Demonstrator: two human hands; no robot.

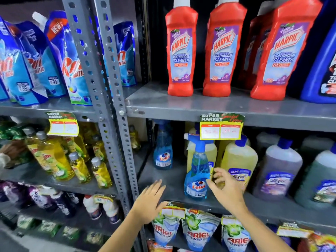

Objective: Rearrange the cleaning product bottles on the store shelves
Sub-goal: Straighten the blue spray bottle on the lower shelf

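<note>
Single head view, wide-angle, worn at head height, close to store shelving. Faces forward, tilted slightly down; straight lines bow toward frame edges. Grey upright post (107,99) runs 11 to 6 o'clock, splitting left bay from right bay. Middle shelf (181,180) of right bay sits near centre. Red Harpic bottles (181,50) at 12 to 1 o'clock, seen from slightly below. Both hands (149,200) enter from 6 o'clock, forearms foreshortened. Ariel pouches (200,231) at 5 o'clock, seen from above. No second view, so no overlap.
</note>
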